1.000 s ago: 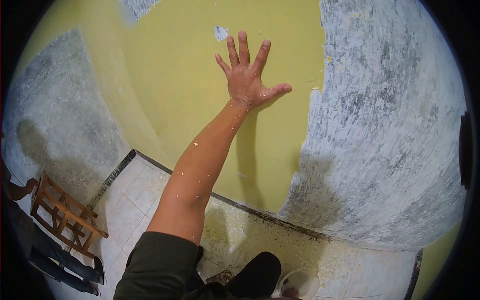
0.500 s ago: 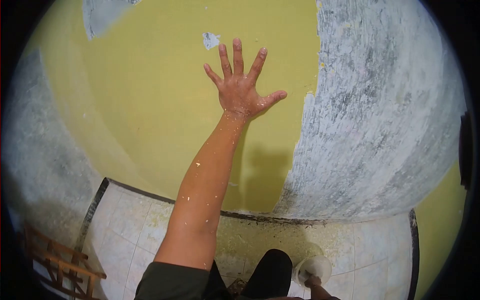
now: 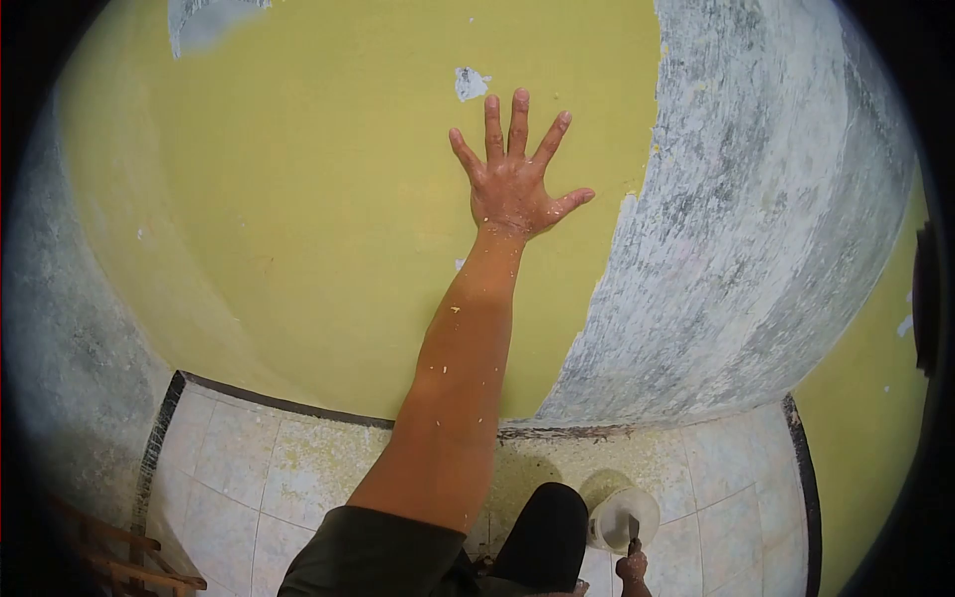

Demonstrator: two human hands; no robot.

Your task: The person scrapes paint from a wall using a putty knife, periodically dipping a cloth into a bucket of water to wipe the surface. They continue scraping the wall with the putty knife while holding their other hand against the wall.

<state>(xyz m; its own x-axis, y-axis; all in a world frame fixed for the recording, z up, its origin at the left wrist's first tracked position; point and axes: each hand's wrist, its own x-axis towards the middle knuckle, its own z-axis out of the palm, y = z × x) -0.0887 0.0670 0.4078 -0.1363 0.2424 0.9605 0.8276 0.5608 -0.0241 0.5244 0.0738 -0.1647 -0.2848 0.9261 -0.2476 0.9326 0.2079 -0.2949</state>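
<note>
My left hand [image 3: 514, 194] lies flat against the yellow painted wall [image 3: 328, 199], fingers spread wide. Flecks of paint stick to its skin and along the forearm. Low in the view, my right hand [image 3: 631, 568] is closed around the handle of a scraper [image 3: 634, 525]. The scraper's blade shows over the mouth of a white bucket [image 3: 595, 527] on the floor; whether it touches the bucket cannot be told. Just above my left fingertips is a small bare patch [image 3: 470, 84] in the paint.
To the right, a broad strip of wall [image 3: 706, 229] is scraped to grey-white. Paint flakes [image 3: 323, 453] litter the tiled floor [image 3: 224, 458] along the dark skirting [image 3: 288, 400]. A wooden piece of furniture [image 3: 139, 567] stands at lower left. A dark object [image 3: 925, 298] is at the right edge.
My right hand has come up out of the bucket, and the scraper now shows in it. The view has shifted; my left hand stays spread on the wall.
</note>
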